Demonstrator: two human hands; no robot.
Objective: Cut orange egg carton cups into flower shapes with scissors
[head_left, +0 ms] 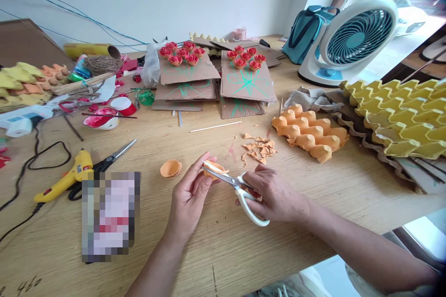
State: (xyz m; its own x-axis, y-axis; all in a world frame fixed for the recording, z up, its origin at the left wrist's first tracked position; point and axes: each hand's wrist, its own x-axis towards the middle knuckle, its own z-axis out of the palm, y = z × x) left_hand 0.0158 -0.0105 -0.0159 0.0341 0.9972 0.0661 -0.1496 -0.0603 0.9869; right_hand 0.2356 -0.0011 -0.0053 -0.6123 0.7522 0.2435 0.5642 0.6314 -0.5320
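Observation:
Between the fingers and thumb of my left hand (193,189) is an orange egg-carton cup (210,175), held just above the table. My right hand (273,192) grips white-handled scissors (253,209), and their blades lie across the cup's rim. A thin strip of the rim sticks out beside the blades. To the left of my left hand, another cut orange cup (170,168) rests on the wood. Torn orange scraps (261,148) are heaped beyond my right hand. Right of them lies an orange egg-carton piece (310,131) with several bumps.
Yellow egg trays (400,120) are stacked at the right, near a white fan (358,39). Cardboard sheets (248,86) with red paper flowers (245,57) stand at the back. A yellow glue gun (66,176), black scissors (111,160) and a red paint bowl (101,119) lie left.

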